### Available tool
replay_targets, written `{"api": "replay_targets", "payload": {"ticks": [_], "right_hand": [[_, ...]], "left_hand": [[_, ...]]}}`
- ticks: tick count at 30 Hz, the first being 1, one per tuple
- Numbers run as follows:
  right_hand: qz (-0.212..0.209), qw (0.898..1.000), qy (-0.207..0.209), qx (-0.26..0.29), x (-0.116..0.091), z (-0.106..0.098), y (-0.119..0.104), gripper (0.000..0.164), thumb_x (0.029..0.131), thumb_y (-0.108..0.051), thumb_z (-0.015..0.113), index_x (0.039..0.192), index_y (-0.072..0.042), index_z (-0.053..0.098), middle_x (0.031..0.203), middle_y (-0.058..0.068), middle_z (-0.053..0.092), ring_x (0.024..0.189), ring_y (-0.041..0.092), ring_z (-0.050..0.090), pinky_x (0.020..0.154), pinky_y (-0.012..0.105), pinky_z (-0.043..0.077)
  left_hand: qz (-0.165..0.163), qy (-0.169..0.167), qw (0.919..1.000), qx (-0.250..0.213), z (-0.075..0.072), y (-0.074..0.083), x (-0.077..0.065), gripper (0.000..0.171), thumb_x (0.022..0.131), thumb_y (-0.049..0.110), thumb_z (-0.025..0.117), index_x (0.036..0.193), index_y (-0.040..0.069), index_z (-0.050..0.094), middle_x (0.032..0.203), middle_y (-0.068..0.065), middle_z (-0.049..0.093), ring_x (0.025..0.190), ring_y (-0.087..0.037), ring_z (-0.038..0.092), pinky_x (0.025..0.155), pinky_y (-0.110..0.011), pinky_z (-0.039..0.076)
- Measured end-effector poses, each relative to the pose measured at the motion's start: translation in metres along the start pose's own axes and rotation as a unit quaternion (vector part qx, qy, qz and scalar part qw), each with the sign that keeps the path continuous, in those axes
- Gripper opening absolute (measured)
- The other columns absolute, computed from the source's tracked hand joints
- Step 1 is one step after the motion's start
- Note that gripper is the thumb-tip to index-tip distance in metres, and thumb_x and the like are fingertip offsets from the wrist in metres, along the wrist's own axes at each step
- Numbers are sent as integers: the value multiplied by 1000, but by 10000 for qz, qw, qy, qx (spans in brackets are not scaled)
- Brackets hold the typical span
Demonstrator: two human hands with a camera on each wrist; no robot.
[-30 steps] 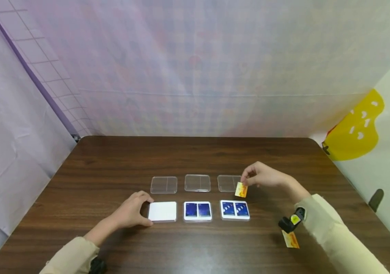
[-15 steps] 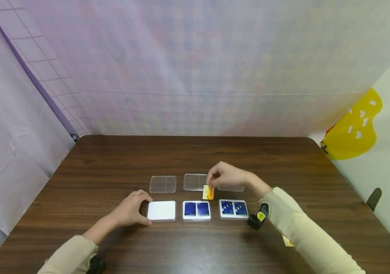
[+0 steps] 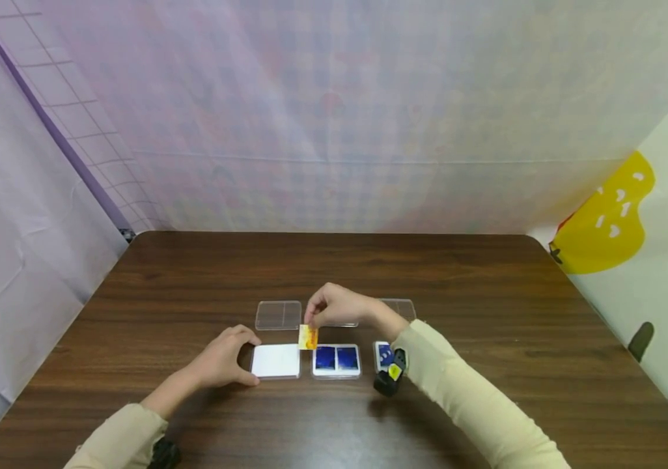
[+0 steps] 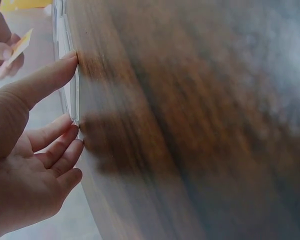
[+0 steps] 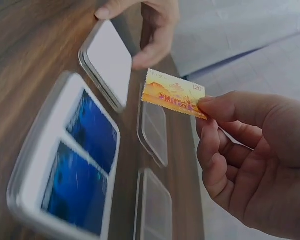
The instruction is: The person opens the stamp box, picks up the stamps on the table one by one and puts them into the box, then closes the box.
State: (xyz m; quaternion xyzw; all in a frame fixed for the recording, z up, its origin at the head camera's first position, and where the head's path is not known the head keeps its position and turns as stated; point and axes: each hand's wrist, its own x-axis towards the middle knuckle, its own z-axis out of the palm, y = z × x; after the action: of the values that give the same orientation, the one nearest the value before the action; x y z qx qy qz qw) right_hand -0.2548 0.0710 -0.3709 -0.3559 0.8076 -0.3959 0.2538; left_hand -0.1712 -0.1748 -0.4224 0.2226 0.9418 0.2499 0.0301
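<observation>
My right hand (image 3: 336, 305) pinches a yellow-orange postage stamp (image 5: 172, 94) with perforated edges between thumb and index finger. In the head view the stamp hangs over the right end of a clear box (image 3: 275, 361) with a blank white insert. My left hand (image 3: 225, 359) holds that box at its left side, thumb at the near corner and fingers at the far one. Right of it lies a second box (image 5: 85, 155) bearing two dark-blue stamps. A third box (image 3: 383, 355) with blue stamps is partly hidden by my right wrist.
Three clear lids (image 3: 278, 315) lie in a row behind the boxes; my right hand and forearm cover parts of two of them. The brown wooden table (image 3: 252, 260) ends at a fabric curtain (image 3: 334, 130) at the back. Each wrist wears a black strap.
The right hand has carried the stamp leftward from the right-hand lid, past the middle box, to the blank white box. My left hand stays put. Another orange stamp at right is now hidden.
</observation>
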Motion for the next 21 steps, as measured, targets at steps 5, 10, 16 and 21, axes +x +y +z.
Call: {"api": "replay_targets", "payload": {"ticks": [5,10,16,21], "right_hand": [[179,9998,-80,54,18,14,-5,7,76,1,62,81,3,67,62,-6,58,51,6,43,41,16,33],[295,9990,-143,291,33,29,-7,9,78,2,61,85,4,67,62,-7,56,52,8,43,42,16,34],[453,9979,-102,451,46,47,-7,10,78,3,60,85,3,67,63,-6,57,52,7,44,42,17,34],[277,9996,45,83,52,60,-2,9,76,5,61,82,3,68,64,-2,59,52,4,46,45,14,36]], "left_hand": [[32,19,10000,-17,1,-1,0,56,57,24,84,101,-1,60,104,-10,56,101,-29,51,88,-45,43],[179,58,9998,16,0,-2,0,56,56,27,84,99,0,60,102,-10,56,99,-29,51,86,-45,43],[176,80,9998,-59,-1,-3,0,55,56,25,84,98,-1,60,101,-8,56,98,-28,51,86,-45,43],[438,251,9985,-206,2,-4,-1,53,56,26,84,95,-2,60,98,-7,56,96,-28,52,84,-46,44]]}}
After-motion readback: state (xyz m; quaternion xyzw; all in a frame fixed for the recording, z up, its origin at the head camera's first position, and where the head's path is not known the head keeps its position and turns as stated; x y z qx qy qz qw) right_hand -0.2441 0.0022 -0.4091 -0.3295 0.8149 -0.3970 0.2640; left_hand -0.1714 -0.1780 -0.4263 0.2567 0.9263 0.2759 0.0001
